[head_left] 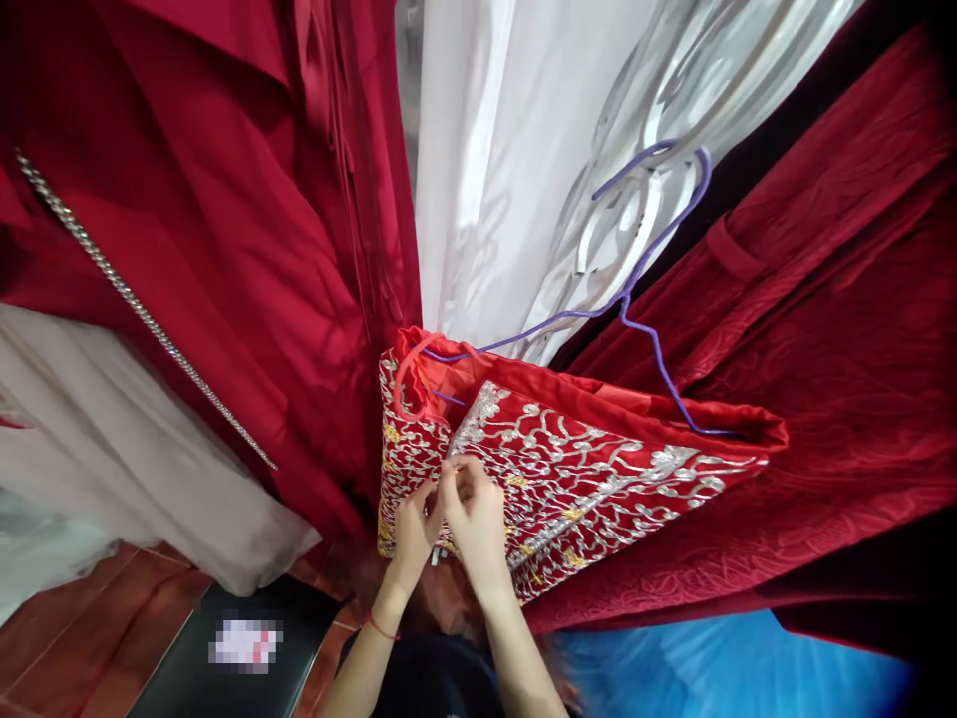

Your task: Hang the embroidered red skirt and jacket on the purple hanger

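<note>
Left hand [414,534] and right hand [473,519], lower centre of frame: fingers [456,481] of both pinched together on the front edge of the embroidered red garment [583,469]; what exactly they pinch is too small to tell. Left wrist: red string bracelet [381,627]. Garment: red with silver and gold scrollwork, centre frame, hung on a purple wire hanger [658,249]. Left: plain red gown [224,229] with rhinestone strap [135,299]. Above: white fabric [493,160]. Right: dark red textured cloth [844,329].

We've got both hands, left hand [414,529] and right hand [473,519], pinching the front edge of the red embroidered garment [598,469] hanging on a purple hanger [658,349].
</note>
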Demonstrator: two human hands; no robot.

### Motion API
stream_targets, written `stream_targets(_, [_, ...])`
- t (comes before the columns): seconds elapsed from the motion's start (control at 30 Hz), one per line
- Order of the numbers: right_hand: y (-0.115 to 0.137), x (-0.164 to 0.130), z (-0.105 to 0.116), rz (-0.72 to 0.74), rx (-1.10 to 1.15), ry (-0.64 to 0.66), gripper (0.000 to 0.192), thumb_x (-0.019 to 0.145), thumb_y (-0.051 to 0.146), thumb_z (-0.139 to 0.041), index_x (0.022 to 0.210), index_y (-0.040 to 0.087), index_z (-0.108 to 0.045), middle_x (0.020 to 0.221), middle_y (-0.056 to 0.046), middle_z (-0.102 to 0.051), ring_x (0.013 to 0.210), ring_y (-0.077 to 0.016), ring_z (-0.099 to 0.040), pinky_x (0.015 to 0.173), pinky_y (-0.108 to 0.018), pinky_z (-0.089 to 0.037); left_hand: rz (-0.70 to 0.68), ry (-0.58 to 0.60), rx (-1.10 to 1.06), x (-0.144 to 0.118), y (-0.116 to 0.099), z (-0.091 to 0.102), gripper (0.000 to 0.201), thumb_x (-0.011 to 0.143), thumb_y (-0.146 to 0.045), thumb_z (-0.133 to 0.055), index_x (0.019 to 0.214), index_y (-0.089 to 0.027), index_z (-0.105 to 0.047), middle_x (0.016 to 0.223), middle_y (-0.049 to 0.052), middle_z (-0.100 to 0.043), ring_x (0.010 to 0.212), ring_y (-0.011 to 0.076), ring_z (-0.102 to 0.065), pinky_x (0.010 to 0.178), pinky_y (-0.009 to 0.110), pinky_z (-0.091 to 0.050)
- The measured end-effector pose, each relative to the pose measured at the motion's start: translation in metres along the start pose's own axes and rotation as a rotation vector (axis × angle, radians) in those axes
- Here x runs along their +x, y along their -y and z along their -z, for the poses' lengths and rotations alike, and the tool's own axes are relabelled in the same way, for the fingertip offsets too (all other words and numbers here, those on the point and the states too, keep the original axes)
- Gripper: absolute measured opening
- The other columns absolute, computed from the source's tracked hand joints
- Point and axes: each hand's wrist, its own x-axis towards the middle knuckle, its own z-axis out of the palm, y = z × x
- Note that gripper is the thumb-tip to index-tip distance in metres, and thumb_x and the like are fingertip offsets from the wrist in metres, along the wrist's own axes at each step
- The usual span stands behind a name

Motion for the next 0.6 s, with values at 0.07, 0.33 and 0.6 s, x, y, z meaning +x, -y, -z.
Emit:
stream_targets(0.07, [-0.009, 0.011, -0.008, -0.037, 0.006, -0.061, 0.036, 0.092, 0.051, -0.056, 0.1, 0.017, -0.063, 0.059, 0.001, -0.061, 0.048, -0.0124, -0.055, 0.05, -0.022, -0.039, 0.016, 0.116, -0.035, 0.003, 0.005, 0.004, 0.024, 0.091, -0.032, -0.053, 0.091, -0.017, -0.071, 0.07, 0.006, -0.072, 0.062, 0.019, -0.067, 0.067, 0.028, -0.054])
stream_targets(0.33, [-0.012, 0.032, -0.034, -0.032, -0.211, -0.317, 0.045, 0.094, 0.057, -0.05, 0.089, 0.016, -0.067, 0.065, -0.005, -0.068, 0.052, -0.0145, -0.058, 0.055, -0.025, -0.039, -0.105, 0.288, -0.121, 0.028, 0.013, 0.012, 0.024, 0.086, -0.028, -0.055, 0.102, -0.018, -0.069, 0.091, 0.011, -0.076, 0.083, 0.0243, -0.072, 0.082, 0.034, -0.056])
stream_targets(0.6, [-0.012, 0.039, -0.059, -0.035, -0.115, -0.533, 0.03, 0.094, 0.046, -0.051, 0.093, 0.017, -0.06, 0.069, -0.003, -0.068, 0.056, -0.0141, -0.061, 0.058, -0.024, -0.043, -0.188, 0.307, -0.074, 0.043, 0.017, 0.025, 0.015, 0.087, -0.022, -0.051, 0.094, -0.018, -0.064, 0.084, 0.008, -0.073, 0.074, 0.0216, -0.07, 0.076, 0.032, -0.055])
